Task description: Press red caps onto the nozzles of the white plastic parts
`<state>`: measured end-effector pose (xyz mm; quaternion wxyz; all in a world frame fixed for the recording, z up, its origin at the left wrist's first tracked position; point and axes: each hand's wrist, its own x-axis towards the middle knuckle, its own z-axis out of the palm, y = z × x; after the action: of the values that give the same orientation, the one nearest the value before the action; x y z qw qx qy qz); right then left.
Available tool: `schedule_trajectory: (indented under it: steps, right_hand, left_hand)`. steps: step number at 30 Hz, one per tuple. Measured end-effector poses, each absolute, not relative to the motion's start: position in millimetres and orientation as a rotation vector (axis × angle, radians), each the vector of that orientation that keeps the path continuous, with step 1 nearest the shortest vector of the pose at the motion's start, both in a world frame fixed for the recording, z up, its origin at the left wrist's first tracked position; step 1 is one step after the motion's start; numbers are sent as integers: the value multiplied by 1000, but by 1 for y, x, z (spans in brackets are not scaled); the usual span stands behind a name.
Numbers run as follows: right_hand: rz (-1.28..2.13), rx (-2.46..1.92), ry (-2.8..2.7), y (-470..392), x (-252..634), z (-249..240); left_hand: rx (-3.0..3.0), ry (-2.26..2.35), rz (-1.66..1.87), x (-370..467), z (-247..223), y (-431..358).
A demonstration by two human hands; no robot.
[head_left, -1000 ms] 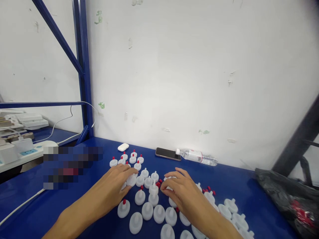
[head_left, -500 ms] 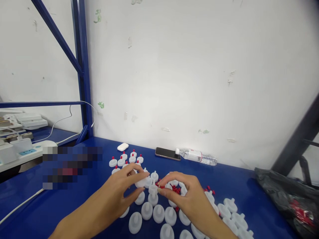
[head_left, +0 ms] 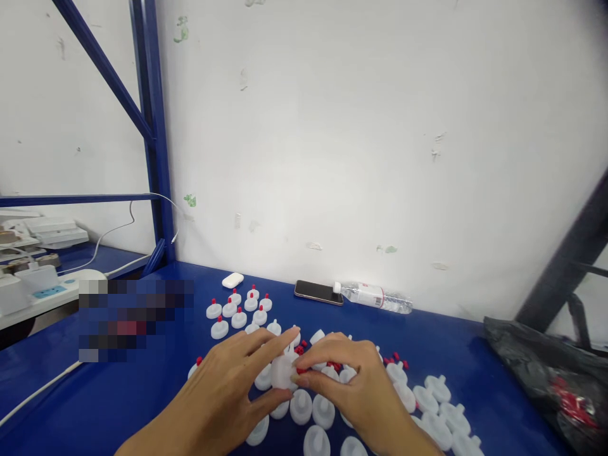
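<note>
My left hand [head_left: 225, 383] grips a white plastic nozzle cap [head_left: 282, 373] on its side between thumb and fingers, with the spout side toward the right. Pinched in the fingertips of my right hand [head_left: 354, 373] is a small red tip cap [head_left: 300, 370], at the spout of that white cap. Fingers partly cover the spot where the two meet, so I cannot tell how far the red one sits on. Below and around my hands lie several bare white nozzle caps [head_left: 301, 407]. Loose red tip caps [head_left: 334, 366] lie behind my right hand.
White caps with red tips [head_left: 219, 328] stand in a group at the back left of the blue table [head_left: 190, 297]. A white case [head_left: 232, 280], a phone [head_left: 318, 292] and a plastic bottle [head_left: 375, 296] lie along the wall. A black bag [head_left: 527, 361] lies at right.
My left hand has moved right with the white nozzle cap, and my hands have come together. The red tip cap in my right fingers is now at the spout.
</note>
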<state>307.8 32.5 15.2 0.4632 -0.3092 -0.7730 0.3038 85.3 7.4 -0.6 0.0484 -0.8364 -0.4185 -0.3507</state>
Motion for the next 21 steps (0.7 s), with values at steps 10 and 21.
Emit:
schedule_trajectory:
  steps: [10, 21]
  right_hand:
    - [1322, -689, -1639, 25, 312, 32]
    - [1792, -441, -1585, 27, 309, 11]
  left_hand:
    - [-2417, -936, -1261, 90, 15, 2]
    - [-2485, -879, -1242, 104, 15, -12]
